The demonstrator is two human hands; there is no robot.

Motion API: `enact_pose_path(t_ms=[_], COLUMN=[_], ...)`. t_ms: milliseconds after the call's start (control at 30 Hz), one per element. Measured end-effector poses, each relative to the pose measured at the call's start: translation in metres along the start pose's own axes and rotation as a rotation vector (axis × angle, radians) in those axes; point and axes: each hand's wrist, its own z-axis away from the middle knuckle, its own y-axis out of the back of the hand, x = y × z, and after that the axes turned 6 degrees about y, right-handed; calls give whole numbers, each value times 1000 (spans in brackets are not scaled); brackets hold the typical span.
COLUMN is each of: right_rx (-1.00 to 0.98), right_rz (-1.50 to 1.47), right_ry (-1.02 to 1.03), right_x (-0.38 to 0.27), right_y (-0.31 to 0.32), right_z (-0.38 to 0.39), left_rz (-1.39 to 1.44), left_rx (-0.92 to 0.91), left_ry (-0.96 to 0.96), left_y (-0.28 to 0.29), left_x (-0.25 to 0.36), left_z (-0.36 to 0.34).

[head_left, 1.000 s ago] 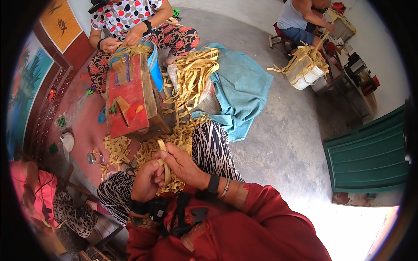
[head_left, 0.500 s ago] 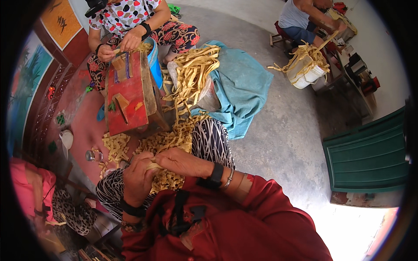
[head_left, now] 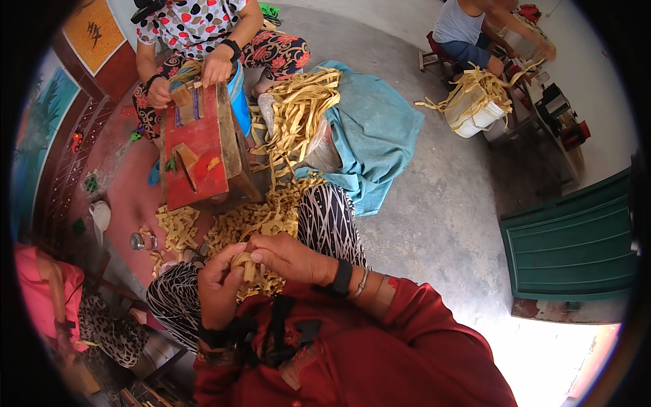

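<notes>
Over my lap, my left hand (head_left: 220,290) and my right hand (head_left: 293,258) meet, fingers closed around a small folded tan strip (head_left: 247,266). A short end of the strip sticks out between the thumbs. Its material is too small to make out. Beyond and below the hands lies a heap of short tan folded pieces (head_left: 264,216), partly hidden by my hands and knees. Another small pile of such pieces (head_left: 179,229) sits to the left on the reddish floor.
Ahead stands a red wooden bench (head_left: 198,146), where a co-worker handles strips. Long tan strips (head_left: 305,108) lie beside a teal cloth (head_left: 380,129). A glass jar (head_left: 143,241) rests at left. Another person works near a white bucket (head_left: 475,117); a pink-clad person (head_left: 51,292) sits left.
My hands have turned and parted slightly, so the folded strip now shows between them. The co-worker's hands at the bench moved apart; the far-right person's arm reached outward.
</notes>
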Motion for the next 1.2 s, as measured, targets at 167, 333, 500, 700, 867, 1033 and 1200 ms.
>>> enact_pose_path(t_ms=[167,333,500,700,867,1033,1200], right_rx=[75,71,96,306,274,230,263], right_rz=[-322,-410,-374,-254,-203,44,19], right_ry=[-164,-276,-328,-248,-449,-250,-337], right_x=[-11,0,11,6,8,16,13], right_y=[4,-1,-10,-8,-6,3,19], right_z=[2,4,5,-2,-7,-1,11], left_rz=[-748,-636,-458,-210,238,611,765], left_rx=[7,23,154,174,52,-31,17], left_ry=[-348,-264,-91,-61,44,172,155], left_y=[-11,-12,-12,-21,-7,13,34], left_x=[-4,-12,-26,-28,-37,-33,-31], left_z=[-7,-11,-18,-26,-22,-26,-26])
